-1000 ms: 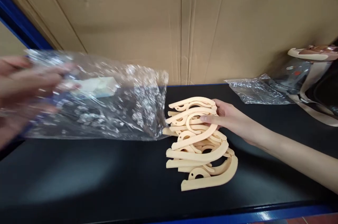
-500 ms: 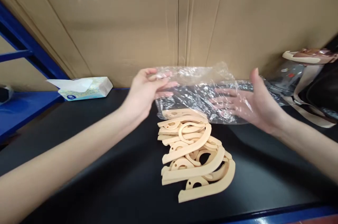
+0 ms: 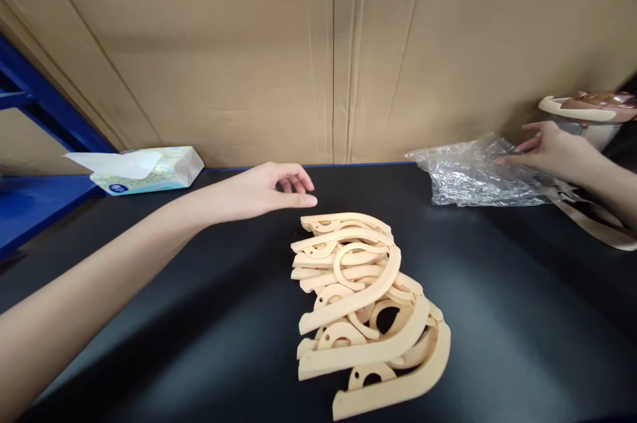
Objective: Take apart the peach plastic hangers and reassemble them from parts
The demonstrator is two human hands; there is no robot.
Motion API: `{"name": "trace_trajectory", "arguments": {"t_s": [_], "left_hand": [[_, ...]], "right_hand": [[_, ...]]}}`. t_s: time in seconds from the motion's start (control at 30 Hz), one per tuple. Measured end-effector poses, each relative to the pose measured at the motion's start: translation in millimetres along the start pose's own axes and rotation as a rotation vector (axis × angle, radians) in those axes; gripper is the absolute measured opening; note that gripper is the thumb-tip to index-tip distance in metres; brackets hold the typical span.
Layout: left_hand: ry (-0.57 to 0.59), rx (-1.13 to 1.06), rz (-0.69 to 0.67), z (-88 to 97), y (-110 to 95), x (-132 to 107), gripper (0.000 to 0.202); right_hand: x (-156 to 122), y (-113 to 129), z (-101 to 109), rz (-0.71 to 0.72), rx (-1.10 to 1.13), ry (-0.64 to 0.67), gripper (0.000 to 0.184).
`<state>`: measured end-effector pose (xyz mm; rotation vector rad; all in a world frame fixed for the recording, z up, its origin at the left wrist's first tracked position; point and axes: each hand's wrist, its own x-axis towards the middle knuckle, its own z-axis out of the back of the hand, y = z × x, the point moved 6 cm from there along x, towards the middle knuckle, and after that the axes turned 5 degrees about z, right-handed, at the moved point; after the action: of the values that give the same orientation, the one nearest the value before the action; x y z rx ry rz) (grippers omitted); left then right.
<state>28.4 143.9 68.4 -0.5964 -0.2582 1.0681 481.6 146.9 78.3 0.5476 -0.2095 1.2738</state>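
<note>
Head-worn view — forward, down at hands [image 3: 263, 190]

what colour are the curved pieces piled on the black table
The curved pieces are a plain pale cream-beige, best seen in the head view.

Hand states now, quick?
Left hand: open, empty, near the beige pieces.
Right hand: at the clear plastic; whether gripping it cannot be told.

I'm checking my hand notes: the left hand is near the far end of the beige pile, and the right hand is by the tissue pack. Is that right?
Not quite: the head view shows the right hand by the crumpled clear plastic, not the tissue pack. The left hand is near the far end of the beige pile, as you say.
</note>
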Motion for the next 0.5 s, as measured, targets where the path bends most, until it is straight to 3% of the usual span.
{"name": "trace_trajectory", "arguments": {"t_s": [0.07, 0.13, 0.2, 0.3, 0.4, 0.5], "left_hand": [[0.060, 0.097, -0.014, -5.6, -1.6, -16.0, 0.040], [0.116, 0.172, -0.005, -14.9, -2.6, -30.0, 0.041], [0.137, 0.218, 0.005, -23.5, -3.2, -39.2, 0.043], [0.119, 0.226, 0.036, -30.4, -2.2, -42.9, 0.039], [0.135, 0.218, 0.039, -33.5, -0.3, -42.1, 0.032], [0.170, 0.192, 0.002, -34.5, 0.8, -44.6, 0.030]], "right_hand": [[-16.1, 30.9, 3.1, 0.163, -0.129, -0.086, 0.058], [-42.2, 73.9, 4.6, 0.326, 0.007, -0.078, 0.041], [-74.9, 125.6, 4.2, 0.533, 0.223, 0.033, 0.023], [-125.7, 196.5, -2.5, 0.852, 0.404, 0.314, 0.029], [-154.1, 232.7, -15.7, 1.001, 0.384, 0.492, 0.032], [-154.3, 240.9, -28.3, 0.959, 0.402, 0.543, 0.027]]}}
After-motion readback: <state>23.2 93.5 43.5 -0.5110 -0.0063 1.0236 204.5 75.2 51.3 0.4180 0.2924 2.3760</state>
